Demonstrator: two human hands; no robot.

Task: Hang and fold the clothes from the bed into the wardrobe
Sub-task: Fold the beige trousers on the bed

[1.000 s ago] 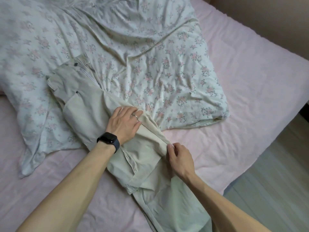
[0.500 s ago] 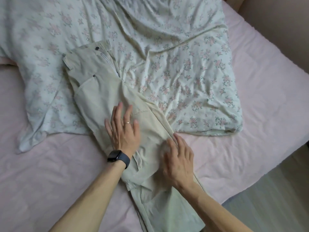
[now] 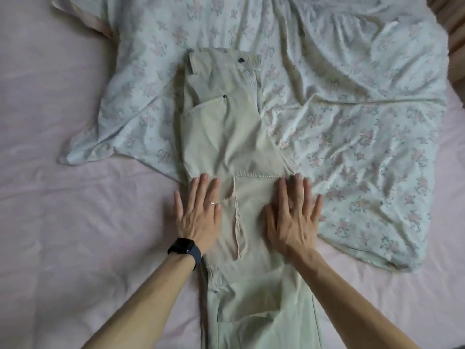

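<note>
The left hand is lying flat on the left edge of the beige trousers, fingers straight and spread, pressing down and gripping nothing. A ring is showing on one finger and a black watch is sitting on the wrist. The right hand is pressing flat on the right edge, fingers splayed, likewise released. The trousers are lying lengthwise on the bed, waistband resting on the floral duvet, legs running toward the person
</note>
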